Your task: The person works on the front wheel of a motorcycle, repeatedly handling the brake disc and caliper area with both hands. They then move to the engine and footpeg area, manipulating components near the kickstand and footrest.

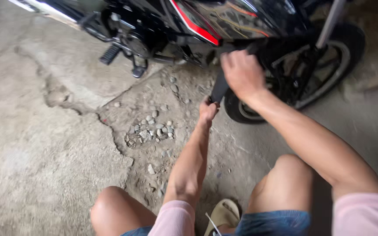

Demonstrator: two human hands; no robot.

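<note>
A black motorcycle with a red stripe on its tank stands across the top of the head view. Its front wheel is at the right. My left hand is closed around the lower end of a dark flat part that hangs down beside the wheel. My right hand grips the same part higher up, just under the tank. Both my knees and a tan sandal show at the bottom.
The ground is cracked concrete with a broken patch of dirt and small stones in front of me. A footpeg and pedal stick out from the engine at upper left.
</note>
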